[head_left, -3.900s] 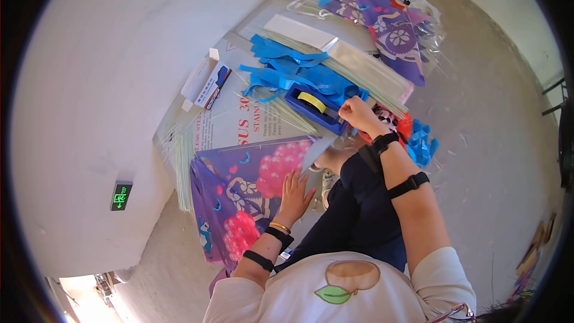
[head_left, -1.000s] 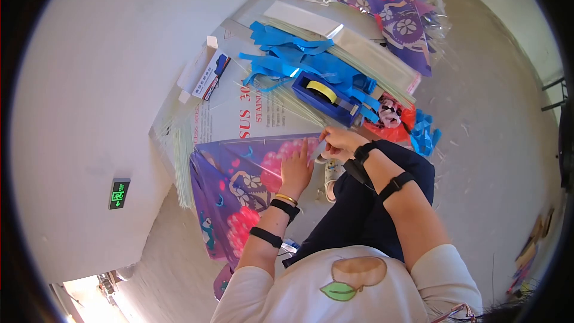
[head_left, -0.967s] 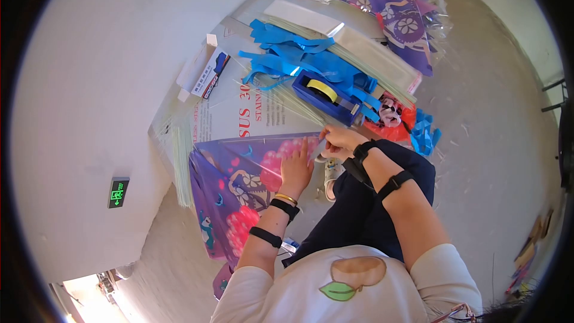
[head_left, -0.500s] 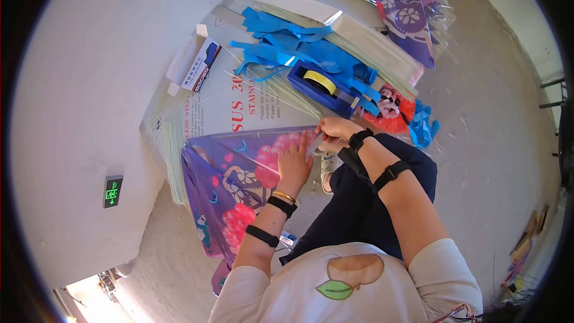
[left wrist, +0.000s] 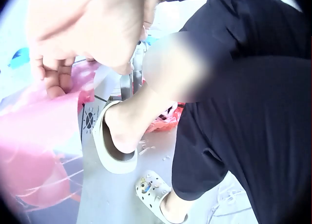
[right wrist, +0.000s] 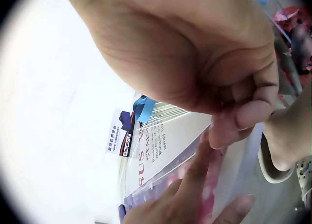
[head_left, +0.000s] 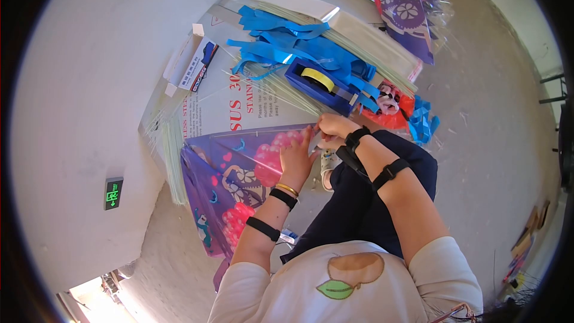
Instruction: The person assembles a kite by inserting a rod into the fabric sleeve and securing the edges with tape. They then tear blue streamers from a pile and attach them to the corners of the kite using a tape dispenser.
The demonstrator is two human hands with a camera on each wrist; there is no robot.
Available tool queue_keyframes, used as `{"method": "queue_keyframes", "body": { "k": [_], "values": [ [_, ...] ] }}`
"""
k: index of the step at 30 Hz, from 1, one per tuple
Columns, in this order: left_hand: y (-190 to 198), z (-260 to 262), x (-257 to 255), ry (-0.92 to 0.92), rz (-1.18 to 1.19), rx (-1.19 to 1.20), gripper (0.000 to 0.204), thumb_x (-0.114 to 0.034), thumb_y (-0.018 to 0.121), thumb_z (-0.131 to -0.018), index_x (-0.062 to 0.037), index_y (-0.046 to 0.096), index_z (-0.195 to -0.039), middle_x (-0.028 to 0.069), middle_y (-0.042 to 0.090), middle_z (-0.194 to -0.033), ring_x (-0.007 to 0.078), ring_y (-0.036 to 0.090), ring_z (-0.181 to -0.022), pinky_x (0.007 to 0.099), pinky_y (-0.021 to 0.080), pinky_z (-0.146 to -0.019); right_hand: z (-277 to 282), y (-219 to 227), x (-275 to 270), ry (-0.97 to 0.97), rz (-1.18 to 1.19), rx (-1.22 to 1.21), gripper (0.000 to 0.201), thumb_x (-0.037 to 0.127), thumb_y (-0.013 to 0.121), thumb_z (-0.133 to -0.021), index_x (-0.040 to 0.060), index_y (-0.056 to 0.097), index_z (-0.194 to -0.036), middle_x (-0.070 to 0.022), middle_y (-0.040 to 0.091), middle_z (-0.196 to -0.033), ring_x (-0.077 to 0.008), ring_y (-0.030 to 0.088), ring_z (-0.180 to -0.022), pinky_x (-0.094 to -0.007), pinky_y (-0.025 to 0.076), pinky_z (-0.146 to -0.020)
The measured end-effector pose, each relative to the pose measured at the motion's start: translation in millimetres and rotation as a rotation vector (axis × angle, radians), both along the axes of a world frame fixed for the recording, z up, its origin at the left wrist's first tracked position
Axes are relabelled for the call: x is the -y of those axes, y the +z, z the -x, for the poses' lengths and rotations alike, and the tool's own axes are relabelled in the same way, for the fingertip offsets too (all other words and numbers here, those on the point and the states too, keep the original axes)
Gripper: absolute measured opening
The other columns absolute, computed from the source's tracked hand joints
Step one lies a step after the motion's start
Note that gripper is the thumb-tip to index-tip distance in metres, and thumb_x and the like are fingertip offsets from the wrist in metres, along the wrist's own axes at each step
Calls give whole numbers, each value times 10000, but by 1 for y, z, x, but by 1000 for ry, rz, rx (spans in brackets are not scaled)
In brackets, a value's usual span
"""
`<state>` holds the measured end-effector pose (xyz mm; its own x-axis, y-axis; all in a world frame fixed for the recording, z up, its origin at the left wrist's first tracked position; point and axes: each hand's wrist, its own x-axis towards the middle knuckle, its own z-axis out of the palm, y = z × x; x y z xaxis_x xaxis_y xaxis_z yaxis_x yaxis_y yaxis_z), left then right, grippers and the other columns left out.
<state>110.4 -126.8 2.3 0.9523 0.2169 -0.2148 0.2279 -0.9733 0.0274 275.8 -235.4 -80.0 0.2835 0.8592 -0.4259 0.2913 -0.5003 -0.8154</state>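
A purple sheet printed with pink balloons (head_left: 206, 161) lies at the table's front edge. My left hand (head_left: 296, 158) rests on its right end, fingers extended; in the left wrist view this hand (left wrist: 90, 31) touches the sheet's pink part (left wrist: 29, 170). Just beyond its fingertips is my right hand (head_left: 336, 130). In the right wrist view the right hand (right wrist: 195, 53) pinches thumb against fingers at the sheet's pale corner, beside the left index finger (right wrist: 195, 170); what lies between those fingertips is mostly hidden. A blue tape dispenser (head_left: 305, 88) with a yellow-cored roll stands behind the hands.
Blue fabric strips (head_left: 287, 48) and thin pale rods (head_left: 173, 161) lie on the table. A dispenser box (head_left: 191, 63) is at the left, clear plastic sleeves (head_left: 365, 36) and more purple printed sheets (head_left: 406, 15) farther back. A red bag (head_left: 388, 107) sits at the right.
My right hand has moved from the tape dispenser to the sheet's corner. The left hand has slid up towards that corner, its thumb now spread wider. The head view has shifted slightly.
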Motion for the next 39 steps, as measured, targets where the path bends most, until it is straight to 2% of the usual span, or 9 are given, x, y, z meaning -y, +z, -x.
{"method": "queue_keyframes", "body": {
  "k": [1,3,4,6,7,19,29,31,39],
  "values": [
    [-1,1,0,0,-2,-1,856,-523,646,-842,-232,246,-1541,159,613,-1016,311,660,-825,414,474,-763,3,26,-1,0,-2,-1,263,225,559,-860,11,685,-944,-106,675,-725,-198,656,-623,-337,508,-553],
    [-1,1,1,-15,-32,8,855,-531,643,-843,-229,251,-1540,171,605,-1044,315,658,-833,408,468,-759,13,70,0,305,98,606,106,99,671,-639,19,713,-696,-217,684,-764,-351,701,-756,-432,564,-644],
    [0,1,0,-16,-38,10,855,-531,643,-843,-229,251,-1540,171,605,-1044,315,658,-833,408,468,-759,17,69,2,302,92,610,106,99,671,-639,19,713,-696,-217,684,-764,-351,701,-756,-432,564,-644],
    [2,1,0,-36,-8,14,852,-514,633,-860,-231,219,-1548,195,611,-1062,341,660,-835,433,508,-719,24,70,9,-111,169,518,110,78,693,-593,5,712,-673,-213,680,-721,-357,709,-763,-455,560,-648],
    [3,0,0,-38,-14,17,852,-514,633,-860,-231,219,-1548,195,611,-1062,341,660,-835,433,508,-719,18,91,7,0,374,380,105,62,687,-607,-6,717,-682,-221,690,-754,-361,711,-742,-451,559,-641],
    [8,-6,2,-93,49,-46,840,-528,642,-851,-294,227,-1543,213,631,-1006,365,654,-837,452,494,-734,26,162,50,-196,262,87,281,214,619,-716,23,631,-511,-126,588,-476,-277,652,-504,-383,503,-497],
    [-14,-7,8,-140,-162,-134,1075,-650,697,-737,-316,102,-1567,111,665,-957,233,658,-851,394,467,-709,15,96,60,-87,116,298,134,130,732,-605,16,681,-557,-195,639,-600,-319,670,-552,-411,510,-510],
    [-8,-7,11,-152,-169,-108,1091,-653,704,-726,-312,100,-1568,100,667,-962,228,657,-856,393,467,-711,16,106,66,77,33,310,234,93,526,-870,-22,687,-745,-163,653,-615,-283,667,-541,-389,514,-487],
    [5,-1,8,-112,-139,-96,1008,-512,700,-813,-223,101,-1571,170,662,-1000,297,677,-842,422,511,-761,36,155,93,-416,-57,-132,218,96,450,-941,-23,613,-857,-91,627,-634,-195,630,-520,-321,492,-488]
  ]
}}
